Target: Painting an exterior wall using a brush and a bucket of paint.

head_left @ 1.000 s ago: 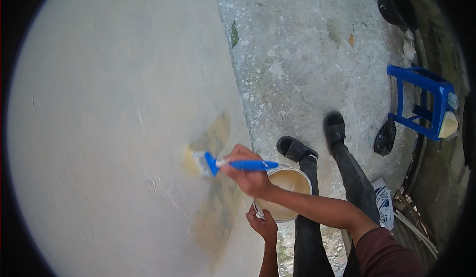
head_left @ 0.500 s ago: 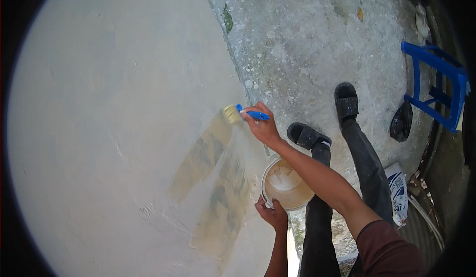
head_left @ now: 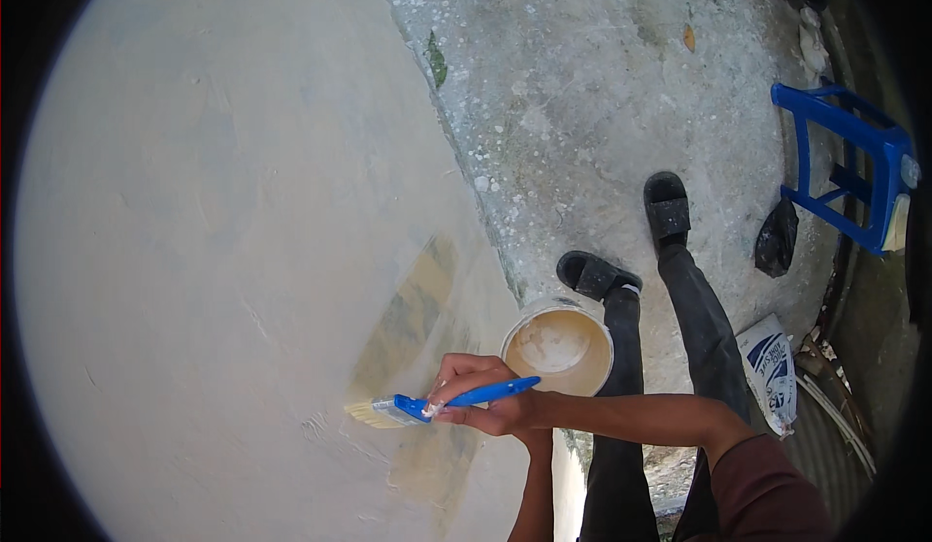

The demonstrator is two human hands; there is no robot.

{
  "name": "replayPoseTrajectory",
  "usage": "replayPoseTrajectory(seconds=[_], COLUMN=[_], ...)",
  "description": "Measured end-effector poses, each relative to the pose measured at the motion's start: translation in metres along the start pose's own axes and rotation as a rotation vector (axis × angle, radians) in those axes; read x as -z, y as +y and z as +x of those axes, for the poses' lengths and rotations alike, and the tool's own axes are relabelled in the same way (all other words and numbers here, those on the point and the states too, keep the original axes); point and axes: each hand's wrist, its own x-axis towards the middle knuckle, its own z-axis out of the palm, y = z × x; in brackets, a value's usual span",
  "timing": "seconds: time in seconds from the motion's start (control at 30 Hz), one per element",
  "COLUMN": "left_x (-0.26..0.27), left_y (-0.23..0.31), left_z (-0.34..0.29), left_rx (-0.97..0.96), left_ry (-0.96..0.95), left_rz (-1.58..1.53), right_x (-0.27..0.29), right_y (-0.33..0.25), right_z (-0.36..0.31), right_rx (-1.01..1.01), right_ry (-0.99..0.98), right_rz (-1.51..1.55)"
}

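The brush [head_left: 410,406] is at the pale wall [head_left: 243,202], left of the bucket, its cream bristles seemingly against the surface at the lower end of a tan streak [head_left: 413,309]. The right hand [head_left: 485,401] grasps it with bent fingers near the base of the blue handle, which slants up to the right past the knuckles. The right forearm crosses in front of the left hand, which is hidden; how its fingers are set cannot be told. The left forearm [head_left: 532,493] rises from the lower edge.

The bucket [head_left: 610,348] is just beyond the right hand, its round rim overlapping the wall's edge in view, pale liquid inside. That edge runs slanting from the top down to the bucket. Left of the brush the wall is open; on the right the floor [head_left: 582,134] gives room as far as the sandals [head_left: 668,214]. The bag [head_left: 777,238], stool [head_left: 840,120] and sack [head_left: 772,372] stand well apart from the brush.

Half a second ago the brush was at the streak's upper end, near the wall's edge, and the left hand showed at the bucket's rim.
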Motion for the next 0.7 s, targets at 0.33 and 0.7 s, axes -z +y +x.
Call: replayPoseTrajectory(seconds=[0.33,0.7], left_x=[-0.015,-0.014], left_y=[0.015,0.025], left_z=[0.024,0.035], left_rx=[-0.057,-0.068], left_ry=[0.064,0.028], left_rz=[-0.086,-0.122], right_x=[0.106,0.059], right_y=[0.098,0.074], right_z=[0.083,0.078], right_rx=[0.220,0.135], right_ry=[0.336,0.432], right_rz=[-0.465,-0.609])
